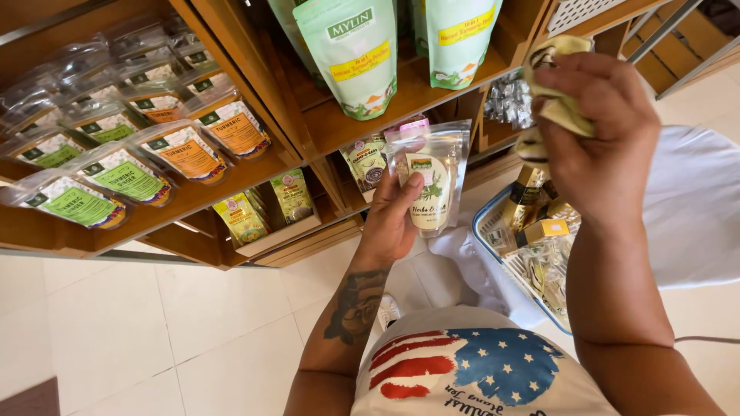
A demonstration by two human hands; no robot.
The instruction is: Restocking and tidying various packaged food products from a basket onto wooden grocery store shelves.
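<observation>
My left hand (395, 219) holds up a clear stand-up pouch (432, 173) with a cream label and a pink top strip, in front of the lower wooden shelf. My right hand (601, 127) is raised to the right of it, fingers closed around a crumpled yellowish cloth (559, 81). The pouch and the cloth are apart. Below my right forearm sits a blue-rimmed wire basket (484, 231) filled with small packets and gold boxes.
Wooden shelves (324, 131) hold rows of clear turmeric pouches (189, 154) at left and tall green bags (351, 54) at top. Small packets (266, 208) stand on the lowest shelf. White tiled floor (154, 331) lies below; a white cloth-covered surface (694, 208) is at right.
</observation>
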